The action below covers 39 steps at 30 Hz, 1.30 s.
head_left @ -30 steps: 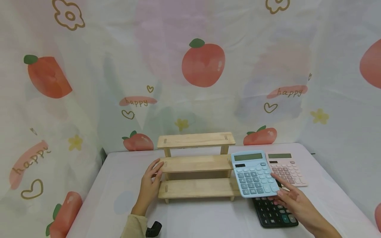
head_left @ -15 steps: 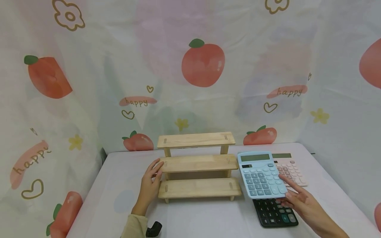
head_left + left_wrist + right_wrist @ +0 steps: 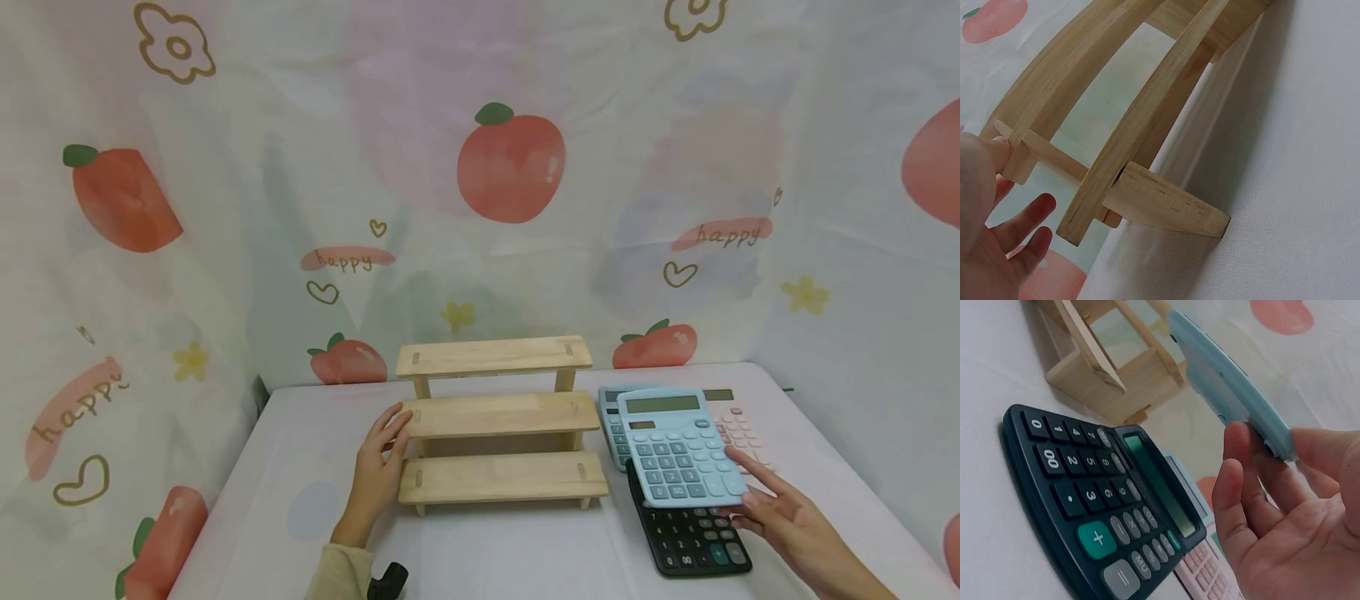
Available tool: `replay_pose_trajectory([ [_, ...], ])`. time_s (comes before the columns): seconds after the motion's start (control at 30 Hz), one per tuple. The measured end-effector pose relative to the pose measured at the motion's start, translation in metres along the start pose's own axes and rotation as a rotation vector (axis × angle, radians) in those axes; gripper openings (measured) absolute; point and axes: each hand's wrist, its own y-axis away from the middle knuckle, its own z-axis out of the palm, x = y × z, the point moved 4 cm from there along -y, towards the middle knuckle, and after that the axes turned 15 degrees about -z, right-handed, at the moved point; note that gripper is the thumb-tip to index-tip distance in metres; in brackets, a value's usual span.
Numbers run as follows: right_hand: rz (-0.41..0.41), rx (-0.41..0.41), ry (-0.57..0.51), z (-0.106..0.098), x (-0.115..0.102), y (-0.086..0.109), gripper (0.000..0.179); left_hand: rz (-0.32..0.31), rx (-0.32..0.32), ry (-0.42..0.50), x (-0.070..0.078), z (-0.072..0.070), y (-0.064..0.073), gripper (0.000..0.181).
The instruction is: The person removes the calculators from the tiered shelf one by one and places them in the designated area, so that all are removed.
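A three-step wooden rack (image 3: pixel 498 417) stands mid-table. My left hand (image 3: pixel 378 471) holds the left end of its middle board; in the left wrist view the thumb lies against the board end, and two fingers (image 3: pixel 1025 222) stay off the wood. With thumb and fingers my right hand (image 3: pixel 787 521) pinches the lower right edge of a light blue calculator (image 3: pixel 667 458), raised and tilted. Beneath it lies a black calculator (image 3: pixel 693 542), partly covered. A second blue calculator (image 3: pixel 611 421) and a pink calculator (image 3: pixel 738 429) lie behind, both partly hidden.
The white-covered table (image 3: pixel 315 442) meets a fruit-printed cloth backdrop (image 3: pixel 510 275) at the back and sides. A black object (image 3: pixel 387 581) sits beside my left sleeve at the near edge.
My right hand has carried the light blue calculator to the right, away from the rack. The second blue calculator now shows behind it. My left hand stays put.
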Motion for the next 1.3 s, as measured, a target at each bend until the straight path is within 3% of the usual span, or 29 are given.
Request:
replay_pose_trajectory([
  [0.33, 0.084, 0.071, 0.064, -0.019, 0.007, 0.009, 0.056, -0.029, -0.005, -0.013, 0.000, 0.000, 0.001, 0.034],
  [0.57, -0.041, -0.027, -0.130, -0.032, 0.008, 0.012, 0.059, -0.026, 0.000, -0.013, 0.002, 0.000, 0.001, 0.034],
  [0.67, -0.043, -0.035, -0.159, -0.038, 0.010, 0.014, 0.060, -0.028, -0.002, -0.015, 0.002, 0.000, 0.001, 0.034],
  [0.97, 0.074, 0.059, -0.070, -0.052, 0.018, 0.022, 0.054, -0.032, -0.001, -0.012, 0.001, 0.000, 0.001, 0.034],
  [1.13, 0.239, 0.124, 0.091, -0.063, 0.025, 0.024, 0.064, -0.027, -0.001, 0.004, -0.002, 0.001, 0.001, 0.034],
  [1.3, 0.276, 0.107, 0.065, -0.074, 0.032, 0.026, 0.063, -0.023, -0.002, 0.031, -0.001, 0.001, 0.001, 0.033],
])
